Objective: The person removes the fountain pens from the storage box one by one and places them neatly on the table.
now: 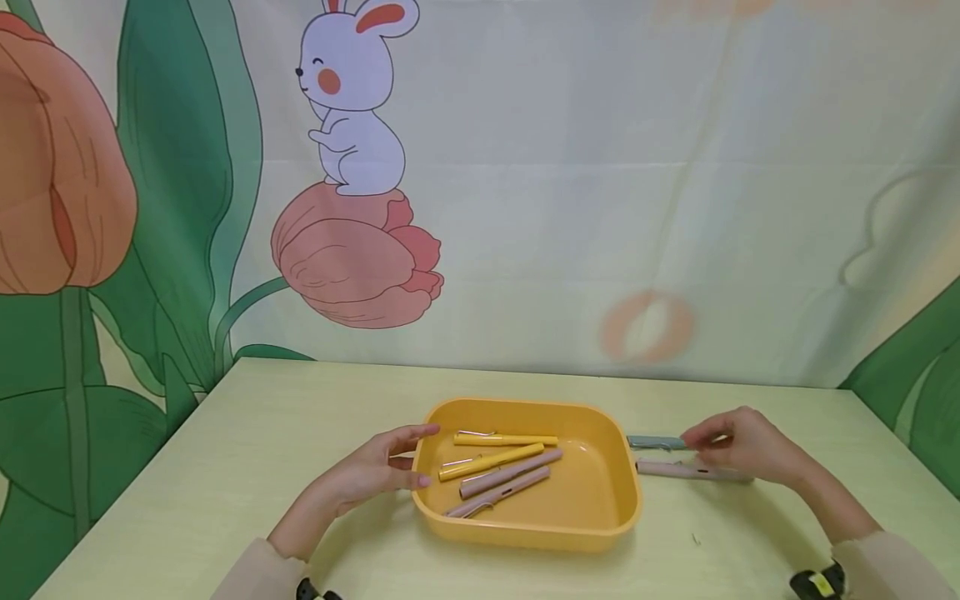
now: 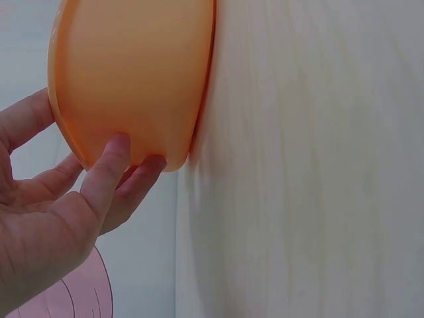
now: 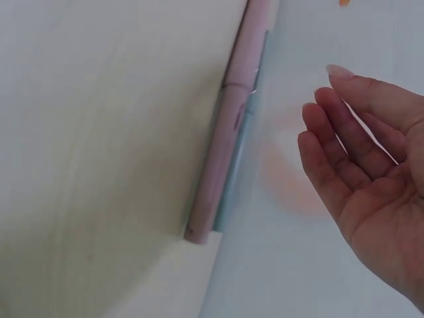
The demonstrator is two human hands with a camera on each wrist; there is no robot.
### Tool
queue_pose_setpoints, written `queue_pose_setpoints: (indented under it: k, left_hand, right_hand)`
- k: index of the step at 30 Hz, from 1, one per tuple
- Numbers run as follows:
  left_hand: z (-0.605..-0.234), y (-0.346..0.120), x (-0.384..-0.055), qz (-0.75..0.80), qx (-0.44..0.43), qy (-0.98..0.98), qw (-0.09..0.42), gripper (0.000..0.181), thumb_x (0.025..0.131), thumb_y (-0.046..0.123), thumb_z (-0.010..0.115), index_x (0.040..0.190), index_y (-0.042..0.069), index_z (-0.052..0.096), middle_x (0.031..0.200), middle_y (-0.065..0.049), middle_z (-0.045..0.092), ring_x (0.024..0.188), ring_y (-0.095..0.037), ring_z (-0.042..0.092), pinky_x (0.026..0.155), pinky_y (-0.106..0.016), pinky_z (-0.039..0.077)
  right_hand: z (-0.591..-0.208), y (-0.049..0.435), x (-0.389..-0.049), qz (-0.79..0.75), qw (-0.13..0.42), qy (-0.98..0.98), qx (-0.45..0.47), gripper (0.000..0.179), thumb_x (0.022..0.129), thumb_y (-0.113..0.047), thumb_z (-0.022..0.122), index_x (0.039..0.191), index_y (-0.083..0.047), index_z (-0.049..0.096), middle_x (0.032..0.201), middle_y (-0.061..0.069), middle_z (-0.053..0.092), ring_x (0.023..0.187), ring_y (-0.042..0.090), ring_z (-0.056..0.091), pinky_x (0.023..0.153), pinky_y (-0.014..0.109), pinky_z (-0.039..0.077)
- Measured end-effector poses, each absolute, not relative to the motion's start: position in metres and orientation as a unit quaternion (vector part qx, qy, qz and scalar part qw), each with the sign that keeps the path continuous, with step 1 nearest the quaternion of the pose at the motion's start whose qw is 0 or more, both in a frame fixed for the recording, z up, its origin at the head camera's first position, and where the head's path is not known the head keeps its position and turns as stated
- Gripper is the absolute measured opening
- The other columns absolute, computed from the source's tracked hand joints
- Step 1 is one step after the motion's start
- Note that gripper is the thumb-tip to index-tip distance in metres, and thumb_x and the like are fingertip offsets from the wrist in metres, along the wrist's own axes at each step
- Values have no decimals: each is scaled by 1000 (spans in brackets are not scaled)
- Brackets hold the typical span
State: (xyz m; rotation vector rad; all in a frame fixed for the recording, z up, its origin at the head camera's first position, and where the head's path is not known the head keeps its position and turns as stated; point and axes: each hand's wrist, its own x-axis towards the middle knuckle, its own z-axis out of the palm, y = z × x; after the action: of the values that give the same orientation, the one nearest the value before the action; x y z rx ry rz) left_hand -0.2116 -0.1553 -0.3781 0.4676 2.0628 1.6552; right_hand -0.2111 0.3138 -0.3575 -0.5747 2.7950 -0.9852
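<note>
At the left end of a yellow tray, my left hand grips the rim, its fingertips over the edge. The left wrist view shows fingers of that hand against the tray's outer wall. Two yellow pens and two mauve pens with clips lie inside the tray's left half. Right of the tray, a grey-green pen lies behind a pale pink pen. Over these pens hovers my right hand, fingers loosely bent and holding nothing; in the right wrist view the hand is beside them.
Everything stands on a pale wooden table. Behind it hangs a cloth backdrop printed with a rabbit and tulips. A small dark mark shows on the table at the front right.
</note>
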Motion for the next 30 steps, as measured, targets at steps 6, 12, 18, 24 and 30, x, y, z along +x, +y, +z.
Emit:
queue_pose_setpoints:
  k: [6,12,18,24,30]
  left_hand:
    - [-378,-156,-211,604,173,744,228,68,81,-2,65,139,0,30,140,-26,28,117,-37,46,86,-36,49]
    - [-377,-155,-212,607,173,741,229,68,81,-2,65,139,-1,30,140,-27,29,118,-38,45,87,-35,49]
    - [-377,-155,-212,608,167,741,230,68,81,-1,65,139,0,31,140,-26,29,118,-38,44,87,-35,48]
    - [-378,-156,-213,611,172,737,232,68,81,-1,65,139,-1,30,140,-27,28,118,-37,44,87,-35,48]
    - [-378,-156,-213,611,178,736,231,68,81,-2,64,139,-1,29,139,-27,29,117,-37,45,87,-35,48]
  right_hand:
    - [-346,299,-205,-343,55,911,-224,24,78,-6,69,99,6,66,97,18,66,88,21,64,71,23,53]
    - [-338,280,-199,-338,29,899,-276,23,78,-12,71,97,0,68,95,11,68,87,7,63,72,21,52]
    - [-333,257,-195,-361,26,878,-313,25,77,-16,73,96,0,69,94,7,68,87,5,63,73,30,54]
    - [-333,233,-195,-371,64,870,-319,24,78,-7,70,99,3,67,97,15,66,90,18,63,77,32,53]
    - [-340,211,-197,-360,68,867,-337,23,77,-7,71,99,1,68,97,11,67,90,17,63,79,34,52]
